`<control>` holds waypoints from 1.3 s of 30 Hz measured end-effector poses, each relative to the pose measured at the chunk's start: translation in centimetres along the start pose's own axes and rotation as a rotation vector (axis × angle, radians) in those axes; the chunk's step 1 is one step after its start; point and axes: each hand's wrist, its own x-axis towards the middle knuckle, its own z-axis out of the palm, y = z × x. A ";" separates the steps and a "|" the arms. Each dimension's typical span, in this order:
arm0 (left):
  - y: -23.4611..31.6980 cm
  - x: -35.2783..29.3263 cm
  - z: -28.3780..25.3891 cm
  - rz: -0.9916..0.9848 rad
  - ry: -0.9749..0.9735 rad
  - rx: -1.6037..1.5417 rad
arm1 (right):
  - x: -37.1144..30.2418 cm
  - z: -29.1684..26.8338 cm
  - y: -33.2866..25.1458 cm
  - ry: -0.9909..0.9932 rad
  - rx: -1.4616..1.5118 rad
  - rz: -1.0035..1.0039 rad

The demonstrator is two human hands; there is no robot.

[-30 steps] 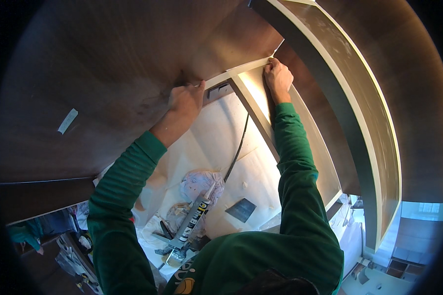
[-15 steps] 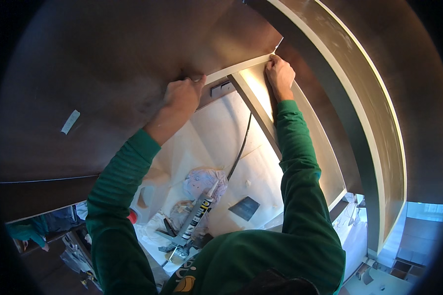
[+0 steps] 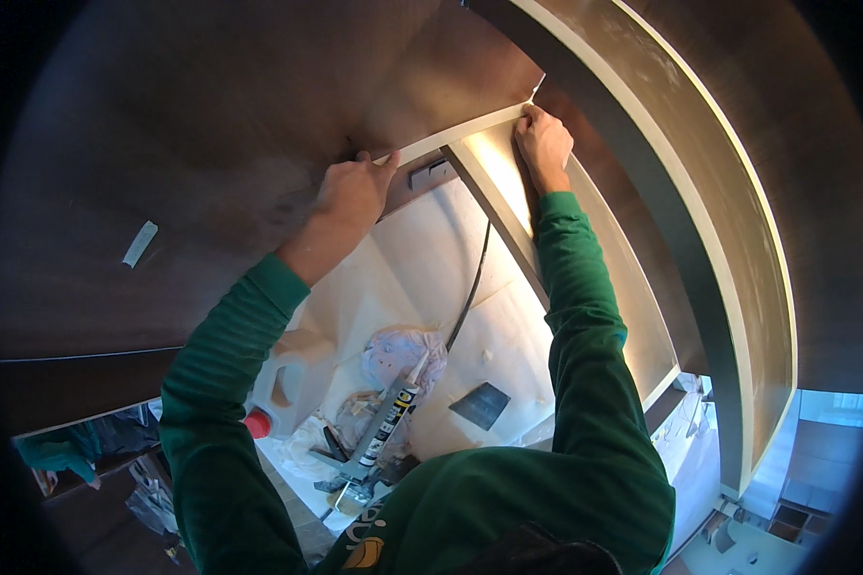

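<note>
A narrow pale strip (image 3: 455,138) runs along the lower edge of a large dark brown wood panel (image 3: 211,115). At its left end, my left hand (image 3: 350,199) grips the strip, with the fingers closed at the edge. My right hand (image 3: 545,146) has its fingers curled on the strip's right end, close to the corner with a curved wooden frame. Between my hands a narrow wooden divider (image 3: 494,201) slopes down from the strip. The undersides of both hands' fingers are partly hidden.
Below lie a caulking gun with a cartridge (image 3: 386,427), a crumpled plastic bag (image 3: 398,356), a dark flat square (image 3: 479,405) and a translucent jug (image 3: 302,369) with a red cap. A black cable (image 3: 475,278) hangs there. Tape (image 3: 139,244) sticks to the panel. Another person's green sleeve (image 3: 62,452) shows lower left.
Both hands keep their places on the strip. The view has shifted slightly, and my left forearm sits a little further left, showing more of the jug and its red cap.
</note>
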 end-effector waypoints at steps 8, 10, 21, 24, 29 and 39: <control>1.2 1.1 -0.2 -0.075 -0.065 0.064 | 0.0 0.3 0.5 0.076 0.006 -0.033; 1.0 1.2 -0.2 -0.062 -0.071 0.076 | 0.0 0.5 0.6 0.097 0.012 -0.050; 1.0 1.2 -0.2 -0.040 -0.061 0.111 | 0.1 0.3 0.6 0.105 -0.023 -0.099; 1.0 1.4 0.4 -0.046 -0.063 0.121 | -0.1 0.4 0.5 0.102 0.021 -0.052; 1.1 1.5 0.2 -0.037 -0.091 0.129 | 0.0 0.7 0.9 0.107 0.016 -0.073; 0.7 1.2 0.0 -0.062 -0.108 0.109 | 0.1 1.0 1.0 0.135 0.009 -0.093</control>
